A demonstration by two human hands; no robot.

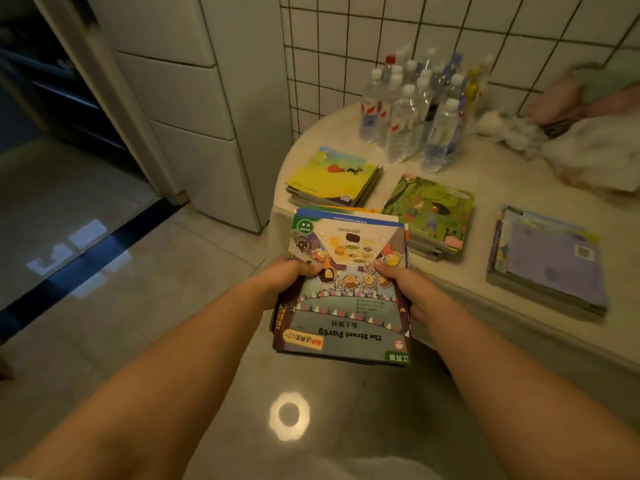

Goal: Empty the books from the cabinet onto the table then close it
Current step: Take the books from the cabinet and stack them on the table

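Note:
I hold a stack of thin picture books (346, 292) in front of me, the top one titled "The Street Party" and lying upside down to me. My left hand (287, 282) grips the stack's left edge with the thumb on the cover. My right hand (408, 289) grips its right edge the same way. The stack's far end reaches over the near edge of the pale rounded table (485, 188). On the table lie three book piles: a yellow-covered pile (334, 178), a green-covered pile (433, 213) and a purple-covered pile (550, 261). The cabinet is not in view.
Several water bottles (415, 105) stand at the table's back by the tiled wall. Crumpled cloth and tissue (571, 133) lie at the back right. A white drawer unit (207, 116) stands left of the table. A dark doorway (52, 81) opens at far left.

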